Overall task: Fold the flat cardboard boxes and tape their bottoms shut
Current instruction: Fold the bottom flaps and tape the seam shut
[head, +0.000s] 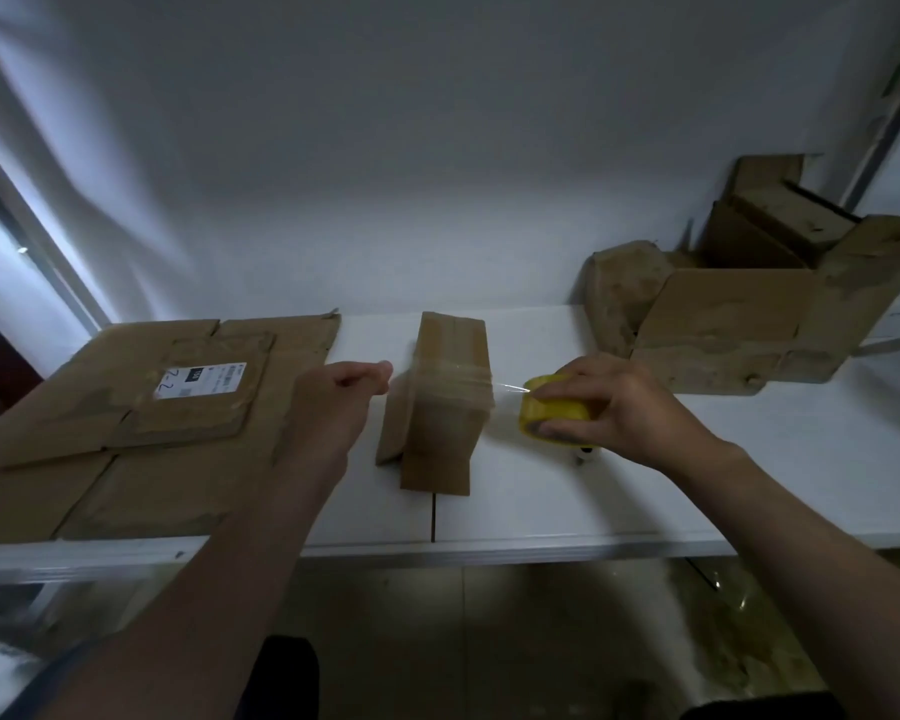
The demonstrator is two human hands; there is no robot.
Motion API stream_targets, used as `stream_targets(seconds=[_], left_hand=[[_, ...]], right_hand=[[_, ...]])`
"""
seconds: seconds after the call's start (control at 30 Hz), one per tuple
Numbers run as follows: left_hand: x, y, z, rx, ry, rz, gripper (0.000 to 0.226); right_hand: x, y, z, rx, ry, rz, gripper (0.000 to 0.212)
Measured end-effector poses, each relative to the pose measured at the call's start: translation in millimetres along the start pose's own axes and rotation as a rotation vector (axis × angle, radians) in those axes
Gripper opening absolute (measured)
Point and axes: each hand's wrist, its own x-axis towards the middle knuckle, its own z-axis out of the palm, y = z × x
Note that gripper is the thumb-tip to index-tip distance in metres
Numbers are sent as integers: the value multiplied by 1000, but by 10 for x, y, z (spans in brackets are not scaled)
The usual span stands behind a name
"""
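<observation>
- Small cardboard box (445,407) sits dead centre on the white table (645,501), folded up, with a band of clear tape running across its top face from 9 to 3 o'clock.
- At 3 o'clock of the box, the right hand (619,407) is wrapped over the yellow tape roll (554,407), fingers curled round its rim. A thin tape strand (510,389) stretches taut from the roll to the box's right edge.
- At 9 o'clock, the left hand (344,392) is just beside the box's left flap with its fingers curled in. It's blurred, so I cannot tell whether it pinches anything or touches the cardboard.
- Handling call: this box looks light and thin-walled, stiff along the creases but easy to dent. A tug on the strand would likely drag or tip it, so I'd steady it flat on the top or by the left side wall, away from the sticky band.
- The tape itself looks slippery-backed and clingy, and it may fold onto itself if it goes slack.
- Around: flat cardboard sheets (126,433) with a white label (201,380) lie far out at 9 o'clock, well apart from the box.
- Folded boxes (739,324) are piled at 2 o'clock, flaps up, well clear of the roll.
- A small white object (586,453) peeks out beneath the right hand, too hidden to name.
- Nothing stands between roll and box.
</observation>
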Motion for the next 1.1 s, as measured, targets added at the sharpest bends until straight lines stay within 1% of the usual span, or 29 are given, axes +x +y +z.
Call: stream_targets(seconds=[0.13, 0.27, 0.4, 0.57, 0.67, 0.73, 0.83, 1.0, 1.1], left_hand=[[67, -153, -26, -32, 4, -37, 11], [162, -273, 31, -66, 12, -73, 9], [284, -400, 110, -78, 32, -105, 8], [399, -580, 249, -44, -5, -123, 14], [403, -701, 343, -34, 12, -183, 10], [400, -757, 415, -15, 38, -209, 17], [377, -803, 485, 47, 46, -200, 17], [339, -841, 498, 67, -11, -172, 15], [315, -839, 441, 55, -55, -181, 14]], right_hand=[[103, 93, 155, -36, -12, -38, 35], [175, 258, 340, -29, -38, -31, 33], [261, 345, 502, -26, -72, 20, 34], [340, 348, 701, 12, -123, 85, 37], [398, 332, 791, 1, -103, 41, 36], [427, 311, 831, 9, -86, 32, 36], [458, 281, 862, 13, -70, 39, 37], [458, 235, 883, 38, -33, 32, 34], [435, 201, 859, 53, -39, -18, 32]])
